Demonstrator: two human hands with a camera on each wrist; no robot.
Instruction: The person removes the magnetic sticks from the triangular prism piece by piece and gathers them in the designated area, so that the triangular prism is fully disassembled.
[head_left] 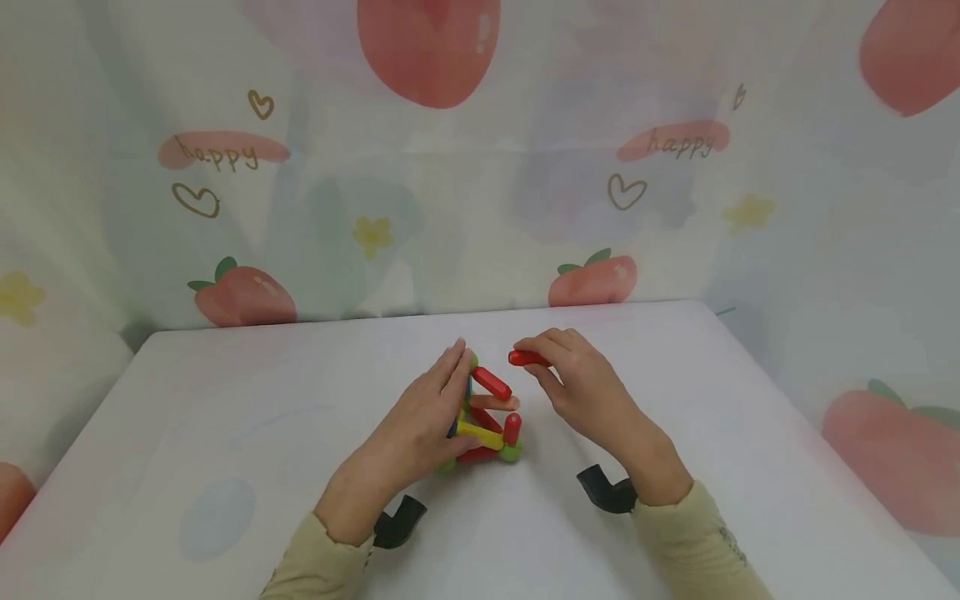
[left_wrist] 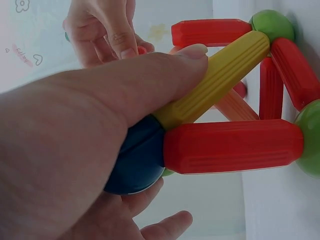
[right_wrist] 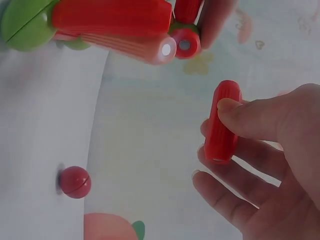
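My left hand (head_left: 401, 429) holds a structure of magnetic rods and balls on the table. In the left wrist view its thumb lies on a yellow rod (left_wrist: 220, 80) beside a blue ball (left_wrist: 137, 157), with the fingers behind. Red rods (left_wrist: 232, 146), an orange rod (head_left: 495, 402) and green balls (left_wrist: 272, 26) make up the rest; part of it hides behind the hand. To the right, my right hand (head_left: 588, 387) pinches a loose red magnetic rod (right_wrist: 223, 122) between thumb and fingers. That rod is raised above the table, apart from the structure.
A red ball (right_wrist: 75, 182) lies on the white table (head_left: 247, 400), seen in the right wrist view. Black curved pieces (head_left: 401, 522) show at both wrists. A printed curtain (head_left: 465, 192) with fruit and hearts rises behind the table.
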